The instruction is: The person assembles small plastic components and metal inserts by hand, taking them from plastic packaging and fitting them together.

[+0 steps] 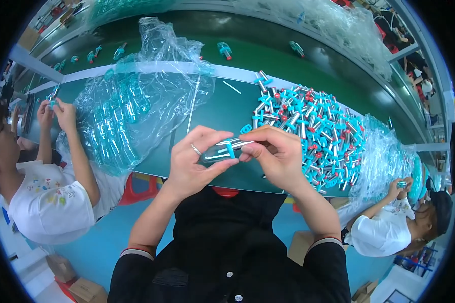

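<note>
In front of my chest my two hands meet over one small part. The thumb and fingers of my left hand are closed round a clear plastic shell. A teal clip sits at the shell's right end. Pinched in my right hand is the end of shiny metal tubes, which reach into the clip; the fingers partly hide them. Just right of my right hand spreads a heap of metal tubes with teal clips and red tips. A loose teal clip lies beside the heap.
A plastic bag of clear teal-tinted shells lies at left on the green table. Behind runs a green conveyor belt carrying scattered parts. Co-workers in white shirts sit left and right. More plastic bags lie right.
</note>
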Demonstrator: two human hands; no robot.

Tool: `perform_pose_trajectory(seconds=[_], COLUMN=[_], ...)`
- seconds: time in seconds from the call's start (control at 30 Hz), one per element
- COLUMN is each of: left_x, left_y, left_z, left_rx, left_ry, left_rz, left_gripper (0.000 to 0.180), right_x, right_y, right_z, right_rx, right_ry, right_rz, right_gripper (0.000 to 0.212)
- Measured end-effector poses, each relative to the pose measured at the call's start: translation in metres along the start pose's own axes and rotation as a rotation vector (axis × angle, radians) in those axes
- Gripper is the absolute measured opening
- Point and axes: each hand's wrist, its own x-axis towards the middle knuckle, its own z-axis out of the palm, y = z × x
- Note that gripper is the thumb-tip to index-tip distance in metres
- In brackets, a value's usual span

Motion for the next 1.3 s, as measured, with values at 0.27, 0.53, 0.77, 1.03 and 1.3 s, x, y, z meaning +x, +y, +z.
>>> perform_pose_trajectory(seconds=[0.27,0.53,0.77,1.03,1.3], left_x=[0.005,-0.02,-0.022,0.016,0.019], left_y=[0.002,-0.019,-0.027,-0.009,-0.004], left_z=[0.015,0.004,0.018,0.054,0.039], left_rx=[-0.018,-0.361,-0.402,-0.59,-0.622], left_ry=[-0.018,-0.084,-0.19,-0.42,-0.5], left_rz=[0.07,-0.268,-0.323,-0.226,-0.163], left_gripper=[0.042,0.047,0.046,0.044,0.045], right_x=[-0.016,-0.019,-0.039,-0.067,-0.06], right_y=[0.003,0.004,0.009,0.002,0.0], right_z=[-0.002,-0.01,0.001,-0.042,-0.033], right_rx=[-0.138,0.624,0.656,0.58,0.572], right_ry=[0.082,-0.231,-0.12,-0.01,-0.034], right_rz=[-0.072,0.352,0.331,0.27,0.189], right_gripper=[0.016,0.015,0.008,0.009,0.01])
